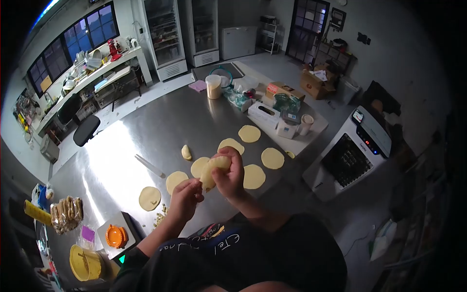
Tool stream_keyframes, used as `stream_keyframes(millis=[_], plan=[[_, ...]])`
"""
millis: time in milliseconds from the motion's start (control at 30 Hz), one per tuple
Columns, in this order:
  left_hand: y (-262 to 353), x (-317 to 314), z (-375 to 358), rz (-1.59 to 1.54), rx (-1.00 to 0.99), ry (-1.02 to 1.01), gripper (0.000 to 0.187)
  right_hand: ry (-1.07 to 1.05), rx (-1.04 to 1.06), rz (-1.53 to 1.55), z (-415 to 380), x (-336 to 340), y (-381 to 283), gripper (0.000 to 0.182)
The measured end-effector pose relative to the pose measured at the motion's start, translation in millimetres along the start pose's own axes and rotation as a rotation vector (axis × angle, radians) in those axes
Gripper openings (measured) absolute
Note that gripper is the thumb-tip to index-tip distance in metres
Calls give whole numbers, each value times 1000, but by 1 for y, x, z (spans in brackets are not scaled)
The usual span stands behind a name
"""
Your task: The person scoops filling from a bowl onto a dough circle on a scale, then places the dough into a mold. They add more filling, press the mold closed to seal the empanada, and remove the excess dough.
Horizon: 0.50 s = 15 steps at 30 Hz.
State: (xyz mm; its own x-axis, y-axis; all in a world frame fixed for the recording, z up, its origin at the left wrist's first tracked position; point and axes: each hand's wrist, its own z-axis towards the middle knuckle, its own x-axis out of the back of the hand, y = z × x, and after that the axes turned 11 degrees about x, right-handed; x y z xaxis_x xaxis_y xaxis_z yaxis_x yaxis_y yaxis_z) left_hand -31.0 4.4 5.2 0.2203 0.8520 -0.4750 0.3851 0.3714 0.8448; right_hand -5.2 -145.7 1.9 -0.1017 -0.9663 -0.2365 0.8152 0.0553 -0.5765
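Note:
Above the steel table, a folded, half-moon dough turnover (212, 171) is held between both hands. My right hand (231, 177) wraps round its upper side, the thumb pressed on the dough. My left hand (187, 196) pinches its lower end at the edge. Several flat dough rounds lie beneath and around the hands, among them one at the far side (249, 133) and one at the left (149, 198) with bits of filling on it. A smaller folded dough piece (186, 152) rests beyond the hands. Loose chopped filling (160, 216) is scattered near my left forearm.
On the steel table (112, 160) lies a pale stick (150, 166). Left are a scale (105, 232) with an orange dough mould (116, 236), a yellow bucket (86, 263) and bagged brown sticks (66, 214). A tub (213, 86) and boxes stand at the back; a white appliance (348, 153) is right.

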Motion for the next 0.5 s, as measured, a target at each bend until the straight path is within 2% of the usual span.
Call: stream_keyframes(millis=[67, 133, 200, 233, 333, 400, 433, 500], plan=[[9, -4, -2, -209, 188, -82, 19, -1, 45, -28, -2, -2, 6, 40], [13, -3, -3, -258, 212, -62, 16, 0, 45, -17, -2, -6, 6, 39], [10, 7, -1, -325, 281, -190, 13, -18, -11, 57, 0, -12, 1, 40], [8, 10, -1, -337, 272, -224, 13, 1, -17, 48, 2, -18, -5, 41], [4, 16, -6, -364, 239, -147, 14, -4, -16, 81, -5, -27, 4, 43], [11, 17, -16, -254, 174, -46, 14, -19, -1, 111, -5, -37, 3, 46], [17, 14, -24, -185, 113, 60, 12, -27, -2, 115, -5, -43, 4, 46], [14, 30, -27, 2, -78, 121, 14, -49, 2, 111, -5, -55, 6, 47]])
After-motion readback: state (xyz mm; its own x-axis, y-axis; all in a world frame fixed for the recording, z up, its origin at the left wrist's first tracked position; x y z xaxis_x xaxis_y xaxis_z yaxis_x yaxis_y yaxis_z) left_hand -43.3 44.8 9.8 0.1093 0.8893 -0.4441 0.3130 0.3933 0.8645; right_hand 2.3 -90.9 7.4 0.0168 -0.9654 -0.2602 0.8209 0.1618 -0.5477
